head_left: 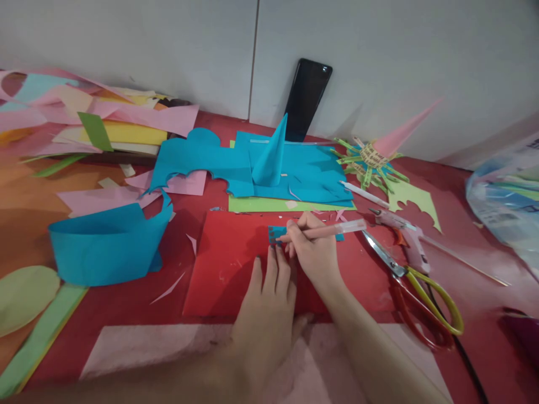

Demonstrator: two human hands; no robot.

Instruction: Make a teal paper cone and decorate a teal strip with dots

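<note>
At frame centre, the right hand (316, 253) grips a pen (339, 228), best moved lightly over the blue strip (277, 230) while the open left hand (270, 297) steadies its lower edge.

- Dim, flat, greyish light across the wall (168, 33).
- Shadows fall toward 9 o'clock, beside the pink cone (408, 129) and, from the left hand (272, 303), on the red sheet (223, 264); light comes from around 3 o'clock.
- Pale sheen on the plastic bag (509, 185) at 3 o'clock.
- Soft blur on the left forearm (147, 376), 7 o'clock.
- Wide-angle stretching toward the edges.
</note>
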